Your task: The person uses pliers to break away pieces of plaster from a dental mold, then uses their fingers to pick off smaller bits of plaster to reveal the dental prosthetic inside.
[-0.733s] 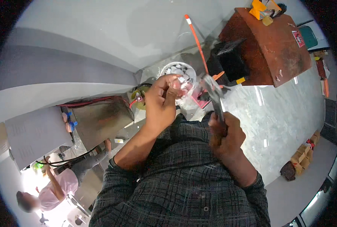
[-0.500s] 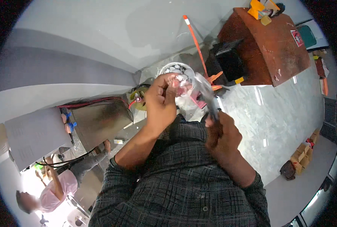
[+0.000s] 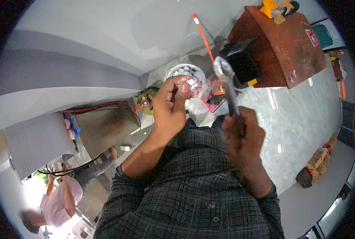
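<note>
My left hand is closed, its fingers and thumb gripping a small white, chalky lump with pinkish patches. Directly beneath it on the floor stands a white bucket holding broken white pieces. In my closed right hand is a metal tool with a shiny rounded head and dark handle; its exact kind is unclear. The tool's head points up and away from me, to the right of the lump and apart from it.
A long-handled orange stick leans by the wall, near a pink dustpan. A brown cabinet stands at far right. A grey box-like unit is at left, with a person in pink beyond. Cardboard boxes lie at right.
My right hand has drawn the tool back to the right, away from the lump. My left hand stays almost in place. The person at lower left has shifted.
</note>
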The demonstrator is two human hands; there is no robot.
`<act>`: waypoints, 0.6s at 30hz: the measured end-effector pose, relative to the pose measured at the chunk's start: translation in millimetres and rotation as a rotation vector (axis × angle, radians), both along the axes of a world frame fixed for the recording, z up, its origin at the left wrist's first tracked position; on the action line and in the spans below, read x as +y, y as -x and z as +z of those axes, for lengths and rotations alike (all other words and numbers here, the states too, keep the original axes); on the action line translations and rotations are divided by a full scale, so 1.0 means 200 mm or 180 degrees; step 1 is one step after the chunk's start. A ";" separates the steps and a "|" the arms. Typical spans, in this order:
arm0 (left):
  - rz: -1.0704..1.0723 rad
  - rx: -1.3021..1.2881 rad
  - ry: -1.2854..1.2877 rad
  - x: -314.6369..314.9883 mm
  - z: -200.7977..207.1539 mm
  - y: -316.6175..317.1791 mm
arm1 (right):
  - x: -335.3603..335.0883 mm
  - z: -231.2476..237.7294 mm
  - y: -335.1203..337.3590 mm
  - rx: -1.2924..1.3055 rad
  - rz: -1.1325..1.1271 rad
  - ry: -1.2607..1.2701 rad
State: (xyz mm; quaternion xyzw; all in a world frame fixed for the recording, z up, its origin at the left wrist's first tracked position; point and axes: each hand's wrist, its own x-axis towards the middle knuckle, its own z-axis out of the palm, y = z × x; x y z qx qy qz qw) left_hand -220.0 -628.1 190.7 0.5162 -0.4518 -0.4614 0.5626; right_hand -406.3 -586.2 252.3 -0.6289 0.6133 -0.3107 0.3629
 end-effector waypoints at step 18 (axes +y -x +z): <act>-0.0868 -0.1017 0.0312 0.03 0.21 -0.18 | -0.06 0.08 0.17 0.0206 0.1431 -0.0519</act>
